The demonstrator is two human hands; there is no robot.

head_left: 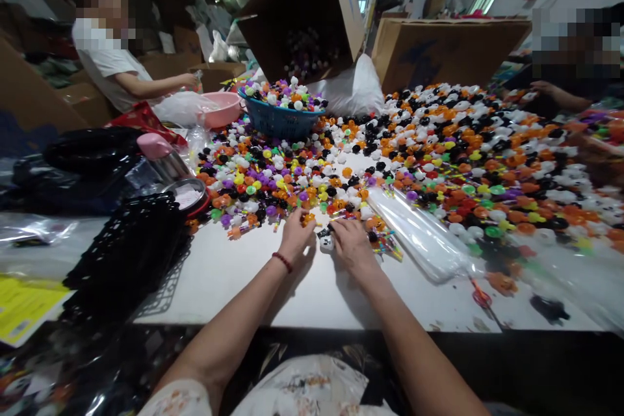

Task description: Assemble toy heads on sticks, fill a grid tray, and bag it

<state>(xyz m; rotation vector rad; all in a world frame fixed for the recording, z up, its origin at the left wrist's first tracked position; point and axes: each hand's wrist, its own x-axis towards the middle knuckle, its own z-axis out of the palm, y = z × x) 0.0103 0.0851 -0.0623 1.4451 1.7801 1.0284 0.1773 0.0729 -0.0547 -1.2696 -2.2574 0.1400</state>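
Note:
My left hand [296, 236], with a dark red bead bracelet on the wrist, has its thumb and forefinger closed around a small orange pumpkin piece [308, 219]. Beside it, my right hand [351, 244] holds a small white skull-faced piece [326, 243] at its fingertips, with a black piece [324, 232] against it. Both hands are low over the white tabletop [219, 286], at the near edge of a pile of small plastic novelties [273, 182]. Several brightly striped sticks [389, 244] lie just right of my right hand.
Clear plastic bags [424, 234] and red-handled scissors [481, 298] lie to the right. Black mesh baskets [131, 253] and a pink-lidded steel cup [166, 159] stand left. Behind are a blue basket [283, 122] and a tipped carton [348, 0]. Two people work across the table.

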